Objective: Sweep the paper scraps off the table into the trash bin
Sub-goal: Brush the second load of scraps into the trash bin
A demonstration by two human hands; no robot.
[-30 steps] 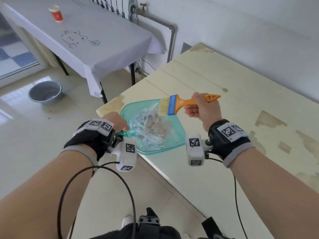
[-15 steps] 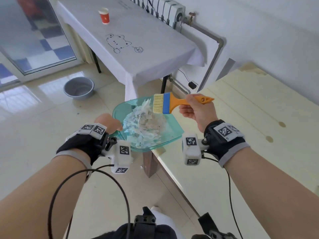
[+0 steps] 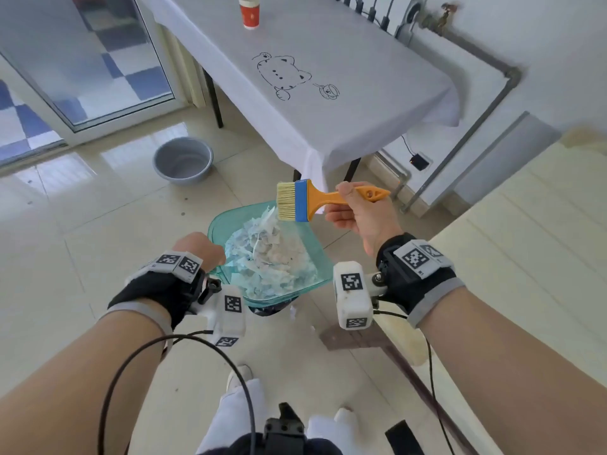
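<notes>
One grey basin [image 3: 182, 160], red cup [image 3: 249, 11]

head cam: on my head | faces forward and down, over my forearms | close above the dustpan [image 3: 262, 257] | desk [image 3: 525, 241] right of dustpan | floor [image 3: 82, 241] beneath it

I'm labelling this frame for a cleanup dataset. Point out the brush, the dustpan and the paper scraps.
brush [image 3: 307, 201]: head view, on the blue band below the bristles.
dustpan [image 3: 316, 254]: head view, on its bare teal right side.
paper scraps [image 3: 267, 257]: head view, middle of the heap.
</notes>
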